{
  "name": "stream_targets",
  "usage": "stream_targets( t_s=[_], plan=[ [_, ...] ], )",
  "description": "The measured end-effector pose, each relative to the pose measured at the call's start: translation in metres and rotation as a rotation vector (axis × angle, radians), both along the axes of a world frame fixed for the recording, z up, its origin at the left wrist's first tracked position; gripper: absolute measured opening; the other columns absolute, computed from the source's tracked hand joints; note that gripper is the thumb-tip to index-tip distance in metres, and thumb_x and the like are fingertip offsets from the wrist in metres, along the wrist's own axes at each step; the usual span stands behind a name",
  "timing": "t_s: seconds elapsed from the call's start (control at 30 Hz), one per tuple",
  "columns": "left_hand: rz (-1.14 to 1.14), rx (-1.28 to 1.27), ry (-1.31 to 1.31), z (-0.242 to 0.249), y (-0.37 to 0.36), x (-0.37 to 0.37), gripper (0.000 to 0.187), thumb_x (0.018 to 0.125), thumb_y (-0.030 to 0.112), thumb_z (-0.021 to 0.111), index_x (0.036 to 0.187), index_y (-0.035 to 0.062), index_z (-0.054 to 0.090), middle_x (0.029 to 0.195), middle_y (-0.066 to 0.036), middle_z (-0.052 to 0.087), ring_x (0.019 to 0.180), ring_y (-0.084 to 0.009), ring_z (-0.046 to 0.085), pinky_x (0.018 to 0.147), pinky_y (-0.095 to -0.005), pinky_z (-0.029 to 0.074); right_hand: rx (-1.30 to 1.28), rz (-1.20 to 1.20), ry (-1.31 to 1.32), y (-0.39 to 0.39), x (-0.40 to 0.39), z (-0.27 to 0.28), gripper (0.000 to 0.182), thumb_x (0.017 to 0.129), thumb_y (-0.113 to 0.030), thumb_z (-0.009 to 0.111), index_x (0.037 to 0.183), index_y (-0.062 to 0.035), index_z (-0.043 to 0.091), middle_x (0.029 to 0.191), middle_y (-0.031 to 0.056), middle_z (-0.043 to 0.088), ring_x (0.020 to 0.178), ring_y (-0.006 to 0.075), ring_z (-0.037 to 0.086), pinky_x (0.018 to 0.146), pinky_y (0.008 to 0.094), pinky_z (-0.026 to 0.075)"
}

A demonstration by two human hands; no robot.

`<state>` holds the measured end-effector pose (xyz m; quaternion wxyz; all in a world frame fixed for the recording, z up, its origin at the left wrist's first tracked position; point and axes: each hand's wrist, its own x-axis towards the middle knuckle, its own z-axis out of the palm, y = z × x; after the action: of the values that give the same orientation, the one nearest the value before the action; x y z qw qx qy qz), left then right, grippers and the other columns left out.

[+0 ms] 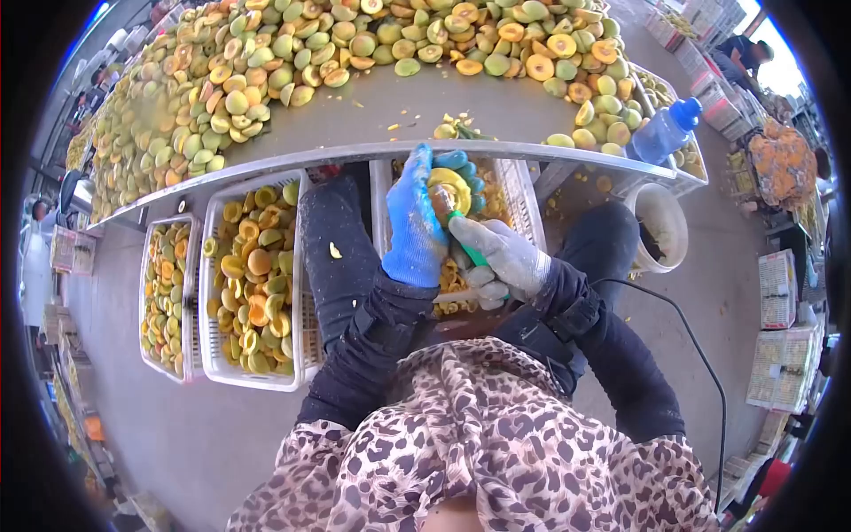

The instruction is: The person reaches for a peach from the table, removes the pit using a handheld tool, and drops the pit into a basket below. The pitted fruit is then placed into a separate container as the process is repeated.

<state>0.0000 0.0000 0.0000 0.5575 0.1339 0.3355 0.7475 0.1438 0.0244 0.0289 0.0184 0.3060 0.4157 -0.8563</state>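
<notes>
My left hand (pixel 414 229), in a blue glove, is closed around a yellow peach half (pixel 449 180) just below the table's front edge. My right hand (pixel 510 255), in a grey glove, grips a green-handled pitting tool (pixel 473 256). The tool's metal end meets the cut side of the fruit; its exact shape is hard to make out. Under both hands, between my knees, stands a white crate (pixel 529 199) with yellow fruit pieces in it. A small heap of scraps (pixel 461 127) lies at the table edge ahead.
Many halved peaches (pixel 363 44) are heaped on the metal table (pixel 355 111). Two white crates of halves, one large (pixel 213 337) and one narrower (pixel 146 332), stand at left. A blue bottle (pixel 660 133), a white bucket (pixel 671 226) and a black cable (pixel 700 341) are at right.
</notes>
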Motion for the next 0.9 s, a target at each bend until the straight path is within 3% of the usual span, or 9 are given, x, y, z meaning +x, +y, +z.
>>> stream_targets(
  t_s=[0.07,0.23,0.33,0.37,0.47,0.67,0.77,0.83,0.9],
  plan=[
    [-0.075,-0.057,-0.046,0.005,-0.002,0.007,0.042,0.096,0.039,0.044,0.100,0.0015,0.061,0.084,-0.011,0.064,0.073,-0.0240,0.064,0.064,-0.0349,0.055,0.330,-0.023,-0.105,-0.003,0.005,0.001,0.051,0.094,-0.047,0.044,0.093,0.0028,0.056,0.055,0.0021,0.048,0.038,0.0101,0.046,0.035,0.0240,0.038],
    [-0.076,-0.161,0.204,-0.008,0.004,-0.002,0.040,0.096,0.037,0.046,0.094,0.0001,0.063,0.081,-0.010,0.065,0.069,-0.0192,0.063,0.060,-0.0314,0.053,0.554,0.011,-0.115,0.006,-0.004,-0.014,0.051,0.095,-0.047,0.043,0.082,0.0011,0.055,0.054,0.0021,0.047,0.035,0.0094,0.042,0.034,0.0246,0.035],
    [0.067,-0.036,0.631,-0.018,0.009,0.005,0.047,0.095,0.039,0.045,0.085,-0.0022,0.065,0.074,-0.011,0.065,0.060,-0.0156,0.061,0.055,-0.0267,0.051,-0.176,0.090,0.031,0.010,0.012,-0.021,0.051,0.094,-0.053,0.042,0.070,-0.0078,0.045,0.050,-0.0028,0.036,0.034,0.0071,0.033,0.034,0.0217,0.028],
    [0.062,-0.049,0.622,-0.017,0.007,0.007,0.047,0.095,0.039,0.045,0.085,-0.0022,0.065,0.074,-0.011,0.065,0.060,-0.0156,0.061,0.055,-0.0267,0.051,-0.190,0.088,0.023,0.007,0.012,-0.023,0.051,0.094,-0.053,0.042,0.070,-0.0078,0.045,0.050,-0.0028,0.036,0.034,0.0071,0.033,0.034,0.0217,0.028],
    [0.035,-0.087,0.242,-0.003,0.006,0.007,0.046,0.095,0.041,0.046,0.093,-0.0012,0.063,0.080,-0.013,0.066,0.068,-0.0221,0.065,0.060,-0.0322,0.055,-0.414,0.036,0.068,0.007,0.005,-0.023,0.051,0.094,-0.055,0.039,0.071,-0.0097,0.045,0.049,-0.0052,0.032,0.033,0.0060,0.029,0.033,0.0210,0.026],
    [0.028,-0.116,0.121,-0.015,0.011,0.009,0.046,0.094,0.043,0.047,0.101,-0.0003,0.061,0.090,-0.014,0.066,0.077,-0.0254,0.066,0.063,-0.0363,0.056,-0.701,0.010,0.428,0.004,0.007,-0.053,0.048,0.096,-0.054,0.036,0.075,-0.0119,0.048,0.049,-0.0072,0.034,0.031,0.0053,0.028,0.031,0.0215,0.026],
    [-0.054,-0.159,-0.015,-0.025,0.011,0.001,0.044,0.094,0.042,0.047,0.099,0.0001,0.061,0.089,-0.014,0.066,0.076,-0.0256,0.066,0.064,-0.0368,0.056,-0.651,-0.051,0.359,-0.005,0.004,-0.043,0.049,0.095,-0.054,0.039,0.074,-0.0105,0.048,0.048,-0.0058,0.035,0.031,0.0067,0.030,0.032,0.0226,0.027],
    [0.018,-0.168,0.008,-0.035,0.014,-0.004,0.039,0.094,0.037,0.046,0.095,0.0005,0.061,0.086,-0.013,0.065,0.078,-0.0264,0.065,0.067,-0.0365,0.056,0.029,-0.201,0.002,-0.014,0.001,-0.025,0.049,0.095,-0.051,0.040,0.072,-0.0085,0.048,0.047,-0.0032,0.036,0.032,0.0085,0.033,0.032,0.0234,0.028],
    [0.024,-0.034,-0.469,-0.060,0.017,-0.038,0.038,0.096,0.038,0.043,0.098,0.0024,0.058,0.083,-0.010,0.062,0.073,-0.0243,0.062,0.066,-0.0350,0.056,-0.149,-0.243,0.354,-0.014,0.017,-0.029,0.044,0.096,-0.041,0.042,0.073,-0.0047,0.053,0.046,0.0015,0.042,0.034,0.0097,0.038,0.034,0.0231,0.028]
  ],
)
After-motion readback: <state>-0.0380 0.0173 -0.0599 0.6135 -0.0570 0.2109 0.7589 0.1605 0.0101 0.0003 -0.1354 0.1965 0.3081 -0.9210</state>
